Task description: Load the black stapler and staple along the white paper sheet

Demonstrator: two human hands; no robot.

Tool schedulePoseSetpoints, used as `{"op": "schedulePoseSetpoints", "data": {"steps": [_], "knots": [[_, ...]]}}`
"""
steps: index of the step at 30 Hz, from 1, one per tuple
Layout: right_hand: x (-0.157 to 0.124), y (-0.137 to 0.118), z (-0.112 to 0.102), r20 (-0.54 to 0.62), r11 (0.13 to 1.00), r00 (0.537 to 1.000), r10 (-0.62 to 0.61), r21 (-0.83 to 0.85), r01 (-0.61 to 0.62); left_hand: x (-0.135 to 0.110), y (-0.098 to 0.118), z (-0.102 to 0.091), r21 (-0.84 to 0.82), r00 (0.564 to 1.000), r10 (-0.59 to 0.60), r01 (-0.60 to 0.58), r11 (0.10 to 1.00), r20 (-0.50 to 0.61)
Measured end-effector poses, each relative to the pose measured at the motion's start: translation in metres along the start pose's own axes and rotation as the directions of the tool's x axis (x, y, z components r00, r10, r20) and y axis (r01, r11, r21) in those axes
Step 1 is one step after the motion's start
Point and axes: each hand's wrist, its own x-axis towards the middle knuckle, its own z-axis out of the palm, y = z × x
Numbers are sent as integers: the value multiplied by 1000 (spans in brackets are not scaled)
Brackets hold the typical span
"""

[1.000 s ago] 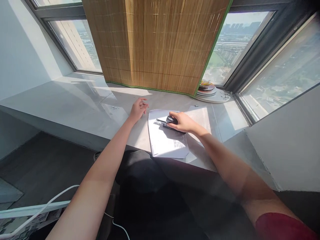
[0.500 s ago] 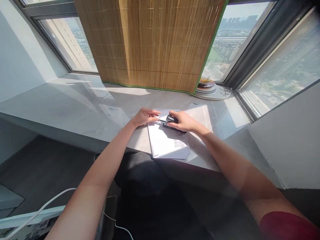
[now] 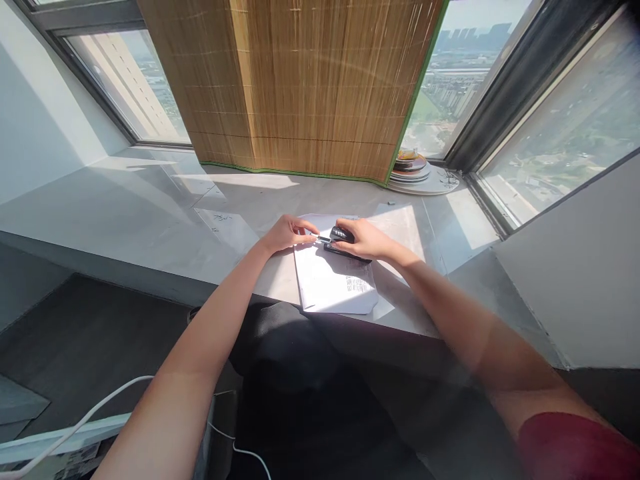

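Here at the sunlit ledge (image 3: pixel 125 220), the right hand (image 3: pixel 370 239) has the black stapler (image 3: pixel 342 233), fingers curled round it and thumb side toward the body, and the stapler sits over the upper part of a stack of white papers (image 3: pixel 325 287)! Across from it, the left hand (image 3: pixel 286 233), thumb and forefinger brought close together right at the slim metal strip (image 3: pixel 324 239) jutting from the stapler's left end; whether they truly pinch it is too small to tell. The right hand covers much of the stapler, and the stapler and its shadow cross the sheet above a block of print.

Look beyond: a bamboo blind (image 3: pixel 300 87) with green edging hangs across the middle of the window, its lower right corner overlapping a stack of plates (image 3: pixel 411 177) by the dark frame (image 3: pixel 535 80). Between plates and papers, a small grey piece (image 3: pixel 391 203) lies on the ledge. Down at lower left, a white cable (image 3: pixel 90 417) loops past the left forearm, and at lower right there's a dark red sleeve (image 3: pixel 570 443)
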Motion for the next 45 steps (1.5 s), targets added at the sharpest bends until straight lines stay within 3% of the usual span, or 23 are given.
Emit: {"op": "schedulePoseSetpoints", "data": {"steps": [7,32,40,45], "knots": [[1,1,0,3,1000,1000,1,13,-1,0,0,0,7,999,8,-7,1000,-39],[1,-1,0,4,1000,1000,0,14,0,3,6,-4,57,998,-21,18,998,51],[1,4,-4,-49,998,997,-58,-28,57,1,-1,-1,-44,1000,-11,9,999,-27],[-4,13,-15,-56,995,994,-94,9,95,3,-7,-2,-84,999,31,-30,996,13]]}}
